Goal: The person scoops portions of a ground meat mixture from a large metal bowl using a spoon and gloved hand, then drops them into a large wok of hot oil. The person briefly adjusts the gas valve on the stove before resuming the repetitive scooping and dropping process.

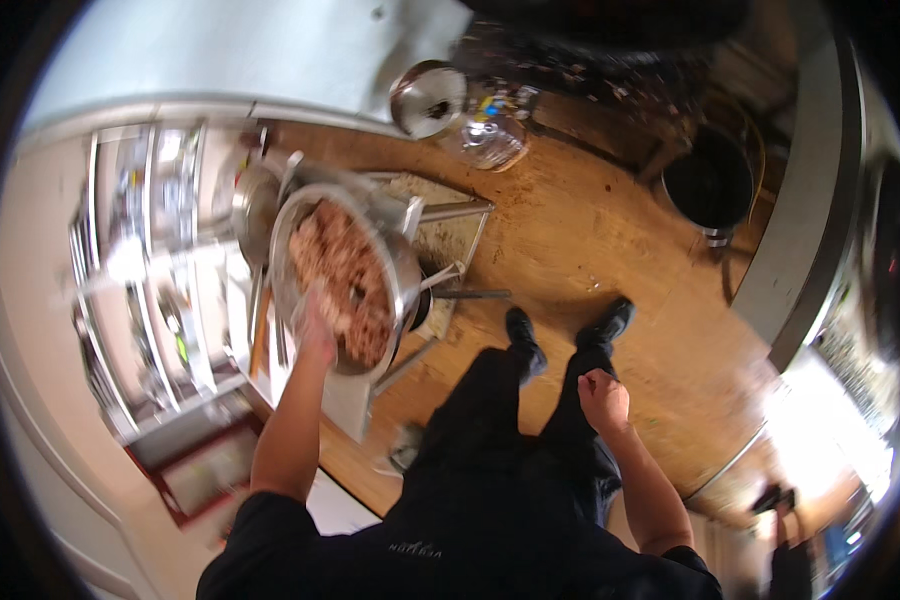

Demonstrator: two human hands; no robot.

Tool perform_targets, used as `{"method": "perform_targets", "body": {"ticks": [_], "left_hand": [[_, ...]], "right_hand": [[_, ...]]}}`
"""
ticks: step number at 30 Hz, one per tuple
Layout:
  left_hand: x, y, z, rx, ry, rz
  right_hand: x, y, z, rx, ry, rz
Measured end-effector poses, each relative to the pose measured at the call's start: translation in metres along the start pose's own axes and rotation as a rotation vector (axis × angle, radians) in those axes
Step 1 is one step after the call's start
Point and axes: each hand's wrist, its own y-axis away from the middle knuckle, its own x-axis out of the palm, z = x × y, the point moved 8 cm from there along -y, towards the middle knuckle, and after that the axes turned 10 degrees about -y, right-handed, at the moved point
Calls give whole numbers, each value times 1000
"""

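Observation:
My left hand (317, 326) is at the near left rim of a large metal bowl (405, 274), blurred, its fingers partly hidden, so its grip cannot be made out. Reddish-brown food (345, 277), which looks like ground meat, fills much of the bowl. A small dark spot shows in the food. My right hand (605, 401) hangs in front of my right leg with its fingers curled in and nothing visible in it.
Pans and handles crowd around the bowl. A dark pot (709, 180) stands on the right. A round metal lid or pan (429, 99) and a clear plastic container (493, 141) lie ahead. Wire shelving (150, 277) lines the left; a counter edge (817, 225) runs along the right.

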Motion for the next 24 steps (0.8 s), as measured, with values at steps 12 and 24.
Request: {"method": "perform_targets", "body": {"ticks": [12, 24], "left_hand": [[0, 27, 14, -26, 548, 47], [-25, 97, -12, -222, 564, 69]], "right_hand": [[45, -3, 355, -831, 391, 366], [226, -35, 400, -998, 1125, 562]]}}
